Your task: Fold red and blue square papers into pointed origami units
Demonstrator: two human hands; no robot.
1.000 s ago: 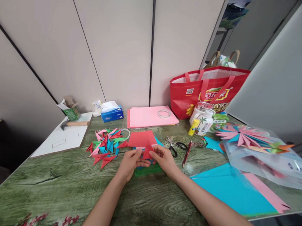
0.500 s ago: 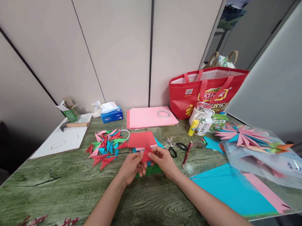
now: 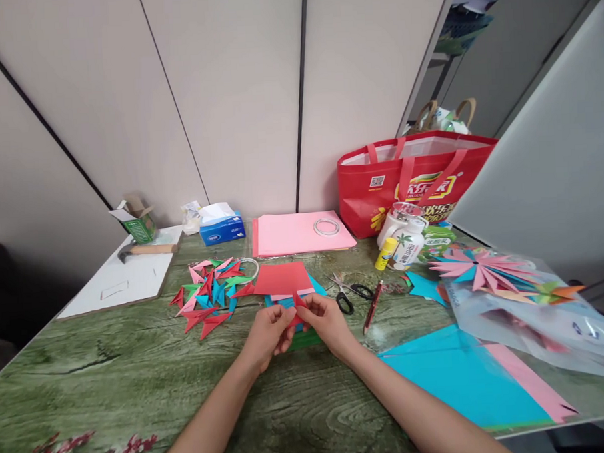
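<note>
My left hand and my right hand meet over the middle of the green table, both pinched on a small folded red paper piece. Only a narrow red tip shows between the fingers. Just beyond lies a stack of square sheets, red on top, with blue and green edges under it. To the left is a heap of several folded paper points in red, pink, blue and green.
Scissors and a red pen lie right of my hands. Further right are blue and pink sheets and a plastic bag with paper stars. At the back stand pink paper, a tissue box, a glue stick and a red bag.
My fingers have drawn together over the red piece, folding it narrower; less of it shows than a second ago. My hands stay in the same spot.
</note>
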